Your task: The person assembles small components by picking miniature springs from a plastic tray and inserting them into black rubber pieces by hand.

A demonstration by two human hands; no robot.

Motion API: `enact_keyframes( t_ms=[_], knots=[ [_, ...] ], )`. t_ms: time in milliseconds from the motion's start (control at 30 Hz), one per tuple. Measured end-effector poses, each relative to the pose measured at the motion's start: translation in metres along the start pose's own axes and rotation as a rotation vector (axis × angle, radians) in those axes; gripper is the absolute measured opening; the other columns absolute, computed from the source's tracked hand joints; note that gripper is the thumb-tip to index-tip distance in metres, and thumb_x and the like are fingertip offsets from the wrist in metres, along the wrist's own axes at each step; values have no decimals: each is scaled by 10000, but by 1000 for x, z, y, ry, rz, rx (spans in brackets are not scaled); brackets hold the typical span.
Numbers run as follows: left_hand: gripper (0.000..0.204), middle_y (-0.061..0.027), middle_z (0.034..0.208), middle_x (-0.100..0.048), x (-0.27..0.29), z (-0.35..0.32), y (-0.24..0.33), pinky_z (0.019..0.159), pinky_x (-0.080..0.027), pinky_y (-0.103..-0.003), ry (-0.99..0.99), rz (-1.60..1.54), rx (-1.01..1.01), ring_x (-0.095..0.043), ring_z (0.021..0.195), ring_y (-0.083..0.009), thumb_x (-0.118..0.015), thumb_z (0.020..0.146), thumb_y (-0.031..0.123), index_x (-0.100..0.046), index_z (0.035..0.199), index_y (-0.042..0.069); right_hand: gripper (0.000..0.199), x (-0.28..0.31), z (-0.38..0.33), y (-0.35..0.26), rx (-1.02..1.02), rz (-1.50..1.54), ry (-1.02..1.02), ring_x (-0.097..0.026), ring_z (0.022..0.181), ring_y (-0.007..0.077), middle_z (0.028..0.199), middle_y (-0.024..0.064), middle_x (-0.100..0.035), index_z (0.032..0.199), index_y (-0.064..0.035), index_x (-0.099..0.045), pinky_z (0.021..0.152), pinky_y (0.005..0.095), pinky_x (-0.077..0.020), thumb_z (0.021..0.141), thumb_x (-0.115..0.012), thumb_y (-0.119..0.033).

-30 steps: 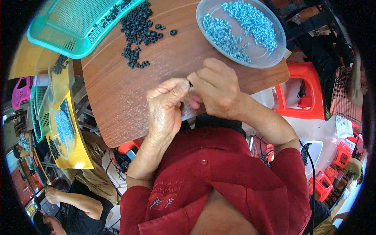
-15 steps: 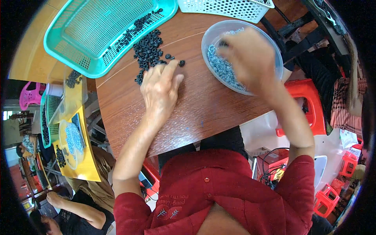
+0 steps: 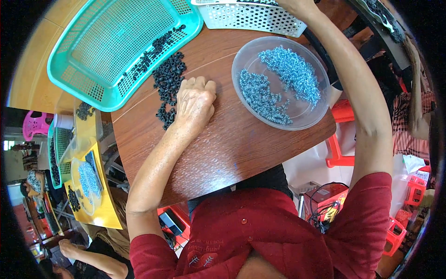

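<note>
On the brown table my left hand (image 3: pixel 197 100) rests with its fingers curled in beside a heap of small black ring-like parts (image 3: pixel 168 76); whatever is in those fingers is hidden. At the top edge of the picture my right hand (image 3: pixel 297 5) reaches over the white perforated basket (image 3: pixel 253 21), its fingers mostly cut off. Between the two stands a round clear plastic bowl (image 3: pixel 304 120). It holds two separate piles of small coil-like pieces, a bright blue pile (image 3: pixel 292 72) and a greyer blue pile (image 3: pixel 260 97).
A turquoise mesh basket (image 3: pixel 104 100) with scattered black parts stands at the far left. To the left, a yellow table (image 3: pixel 109 200) bears another bowl of blue pieces (image 3: pixel 88 181), with a person (image 3: pixel 97 255) beside it. A red stool (image 3: pixel 341 153) is at the right.
My right hand has moved from the bowl up to the white basket, uncovering both blue piles. My left hand's stretched fingers have curled in. The whole view has shifted slightly.
</note>
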State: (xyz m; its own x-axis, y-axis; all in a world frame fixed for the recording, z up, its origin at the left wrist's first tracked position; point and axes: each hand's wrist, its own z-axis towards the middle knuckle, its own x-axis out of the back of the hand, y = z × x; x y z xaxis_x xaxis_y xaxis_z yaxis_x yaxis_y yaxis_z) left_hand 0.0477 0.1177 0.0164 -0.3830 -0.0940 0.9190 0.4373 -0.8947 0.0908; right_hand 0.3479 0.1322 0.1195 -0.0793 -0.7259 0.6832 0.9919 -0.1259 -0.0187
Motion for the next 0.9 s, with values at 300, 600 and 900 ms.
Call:
enact_keyframes(
  t_ms=[300, 600, 900],
  knots=[
    [140, -46, 855, -628, 36, -36, 40, 672, -496, -212, 15, -1365, 676, -591, 766, -92, -571, 885, 33, -598, 1006, -33, 194, 43, -145, -112, -125, 1060, -258, -642, 692, 246, 735, 128, -652, 915, -55, -689, 629, 338, -495, 730, -644, -87],
    [169, -45, 877, -617, 48, -62, 71, 671, -494, -213, 155, -1454, 653, -580, 758, -83, -618, 871, 53, -575, 1018, -18, 194, 71, -195, -156, -360, 1319, -324, -572, 782, 94, 854, 47, -634, 946, -3, -674, 676, 219, -443, 753, -675, 12],
    [260, -87, 787, -583, 58, -68, 79, 602, -470, -319, 301, -439, 143, -579, 693, -237, -676, 665, -58, -631, 915, -1, 227, 85, -215, -174, -679, 1578, -258, -606, 809, 89, 864, 39, -661, 976, -3, -661, 723, 214, -486, 749, -672, 7]
  ],
)
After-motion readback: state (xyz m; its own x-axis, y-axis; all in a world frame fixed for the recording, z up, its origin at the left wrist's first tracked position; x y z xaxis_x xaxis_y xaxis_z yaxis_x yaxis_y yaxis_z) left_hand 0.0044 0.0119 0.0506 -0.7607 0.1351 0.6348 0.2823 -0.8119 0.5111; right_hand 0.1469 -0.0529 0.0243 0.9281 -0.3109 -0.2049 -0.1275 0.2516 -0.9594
